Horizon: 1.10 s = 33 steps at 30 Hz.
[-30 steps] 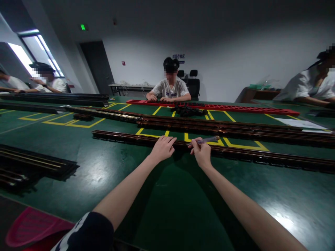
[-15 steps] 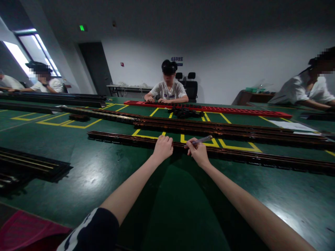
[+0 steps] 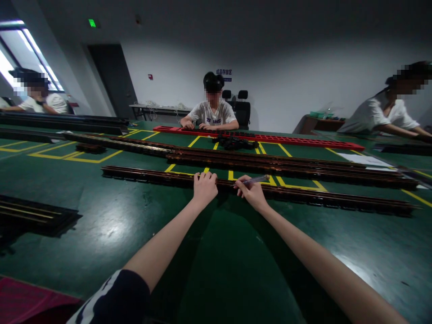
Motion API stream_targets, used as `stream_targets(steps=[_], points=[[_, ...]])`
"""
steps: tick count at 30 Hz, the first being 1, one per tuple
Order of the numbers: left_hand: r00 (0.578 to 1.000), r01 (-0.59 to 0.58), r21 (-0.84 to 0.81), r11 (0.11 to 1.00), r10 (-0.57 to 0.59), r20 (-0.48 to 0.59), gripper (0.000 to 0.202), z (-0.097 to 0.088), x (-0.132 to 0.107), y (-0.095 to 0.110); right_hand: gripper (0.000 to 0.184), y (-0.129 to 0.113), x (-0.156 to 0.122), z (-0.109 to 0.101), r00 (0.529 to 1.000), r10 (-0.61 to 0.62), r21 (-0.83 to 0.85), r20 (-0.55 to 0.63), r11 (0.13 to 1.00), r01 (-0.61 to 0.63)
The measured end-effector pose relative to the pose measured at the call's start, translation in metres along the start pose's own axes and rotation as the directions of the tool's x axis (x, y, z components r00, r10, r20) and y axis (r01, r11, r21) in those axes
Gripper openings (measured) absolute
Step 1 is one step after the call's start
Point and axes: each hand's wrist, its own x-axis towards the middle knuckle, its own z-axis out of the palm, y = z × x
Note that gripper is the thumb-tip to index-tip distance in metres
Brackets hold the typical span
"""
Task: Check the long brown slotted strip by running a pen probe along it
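Note:
A long dark slotted strip [image 3: 324, 198] with brownish glints lies across the green table in front of me. My left hand [image 3: 205, 186] is closed over its middle, fingers bent across the far edge. Just to the right, my right hand [image 3: 251, 193] pinches a slim, pen-like tool [image 3: 254, 180] with a see-through shaft. The tool slants, its rear end up to the right and its front end down at the strip. My fingers hide the tip, so I cannot tell whether it touches the strip.
Beyond lies a bundle of similar strips [image 3: 290, 168]. Further back are a dark heap of parts [image 3: 236, 141] and a long red frame [image 3: 303, 141], where a co-worker [image 3: 212, 110] sits. More dark strips [image 3: 33, 211] lie at left. White paper [image 3: 364, 159] is at right.
My view has turned slightly to the right, so the scene sits further left and the strip's right end shows. Both hands stay at about the same places on the strip.

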Motion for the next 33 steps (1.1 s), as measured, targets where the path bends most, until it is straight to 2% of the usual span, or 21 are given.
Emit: stream_targets(steps=[4,10,17,25,33], points=[[0.999,-0.01,-0.056,0.998,0.013,0.052,0.033,0.0,0.002,-0.002,0.032,-0.004,-0.003,0.0,0.999,0.017,0.017,-0.047,1.0,-0.017],[0.999,-0.031,-0.076,0.997,0.034,0.038,0.039,0.003,0.003,-0.005,0.032,-0.006,-0.008,-0.004,0.996,0.019,-0.033,-0.083,0.999,-0.022],[0.998,0.056,-0.085,0.995,-0.054,0.021,0.042,0.004,0.003,-0.011,0.038,-0.006,-0.007,-0.004,0.996,0.038,-0.067,-0.079,0.997,-0.043],[0.994,-0.104,-0.119,0.987,0.105,0.008,0.048,0.0,-0.001,-0.007,0.039,-0.009,-0.007,-0.004,0.994,0.052,-0.026,-0.101,0.998,-0.055],[0.99,-0.125,-0.183,0.975,0.136,0.044,0.041,-0.004,0.0,-0.004,0.037,-0.004,-0.006,-0.004,0.996,0.038,-0.066,-0.082,0.997,-0.043]])
